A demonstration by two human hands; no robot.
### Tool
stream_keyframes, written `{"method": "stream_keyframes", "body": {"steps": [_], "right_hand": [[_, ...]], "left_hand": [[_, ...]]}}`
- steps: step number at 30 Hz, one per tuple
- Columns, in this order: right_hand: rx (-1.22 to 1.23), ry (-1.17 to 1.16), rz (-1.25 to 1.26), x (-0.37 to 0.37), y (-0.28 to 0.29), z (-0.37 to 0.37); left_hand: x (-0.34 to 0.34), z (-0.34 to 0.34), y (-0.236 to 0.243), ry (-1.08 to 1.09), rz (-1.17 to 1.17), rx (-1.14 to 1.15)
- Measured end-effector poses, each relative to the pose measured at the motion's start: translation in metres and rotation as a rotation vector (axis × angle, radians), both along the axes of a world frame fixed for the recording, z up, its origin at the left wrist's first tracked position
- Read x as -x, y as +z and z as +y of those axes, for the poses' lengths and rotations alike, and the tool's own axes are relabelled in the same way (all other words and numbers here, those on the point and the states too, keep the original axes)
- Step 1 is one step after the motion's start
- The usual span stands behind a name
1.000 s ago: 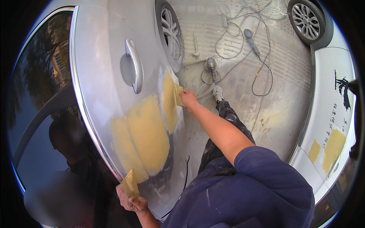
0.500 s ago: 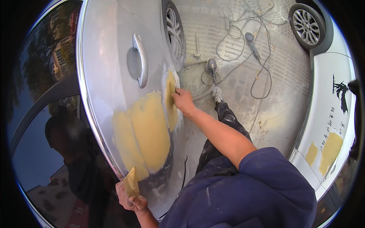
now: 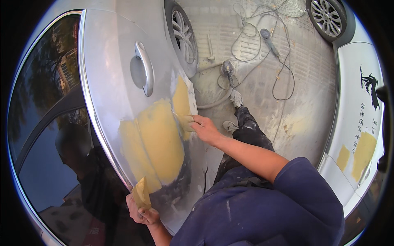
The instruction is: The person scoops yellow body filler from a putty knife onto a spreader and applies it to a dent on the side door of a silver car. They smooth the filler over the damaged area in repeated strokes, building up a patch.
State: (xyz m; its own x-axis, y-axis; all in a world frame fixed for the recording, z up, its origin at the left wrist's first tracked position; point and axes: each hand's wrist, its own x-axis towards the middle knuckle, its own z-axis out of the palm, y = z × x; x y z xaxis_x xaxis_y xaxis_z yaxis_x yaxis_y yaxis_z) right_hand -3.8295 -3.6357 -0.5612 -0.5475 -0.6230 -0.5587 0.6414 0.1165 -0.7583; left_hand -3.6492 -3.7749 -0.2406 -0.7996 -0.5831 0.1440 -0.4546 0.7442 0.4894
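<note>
My right hand (image 3: 206, 129) pinches a thin, putty-smeared spreader (image 3: 184, 122) against the silver car door (image 3: 108, 61). The blade lies at the lower part of a narrow yellow putty strip (image 3: 181, 98) near the door's edge. Beside that strip is a broad yellow putty patch (image 3: 162, 143), crossed by a faint ridge, with dull sanded metal around it. My left hand (image 3: 141, 212) is closed round a second flat, putty-coated piece (image 3: 141, 192), held near the window's chrome trim. Whether that one is a spreader or a small board, I cannot tell.
A door handle (image 3: 145, 69) juts out above the patches. On the dusty floor lie a hammer (image 3: 210, 47), a sander (image 3: 227, 67) with a hose, and another corded power tool (image 3: 269, 41) among looped cables. A white car (image 3: 349, 98) with putty patches stands at right.
My right hand has drawn the spreader down the narrow putty strip, and more of the blade now shows. My left hand keeps its piece in nearly the same place. The view has shifted slightly.
</note>
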Motion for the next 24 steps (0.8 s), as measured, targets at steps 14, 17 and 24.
{"method": "stream_keyframes", "body": {"steps": [14, 17, 24], "right_hand": [[-0.439, -0.011, -0.185, -0.015, -0.133, -0.038], [-0.377, -0.014, -0.153, -0.017, -0.113, -0.042], [-0.368, -0.001, 0.042, -0.036, -0.037, -0.041]], "left_hand": [[-0.018, 0.005, -0.009, 0.192, -0.018, 0.094], [-0.018, 0.005, -0.009, 0.165, 0.007, 0.079], [-0.006, 0.006, -0.007, 0.12, 0.049, 0.059]]}}
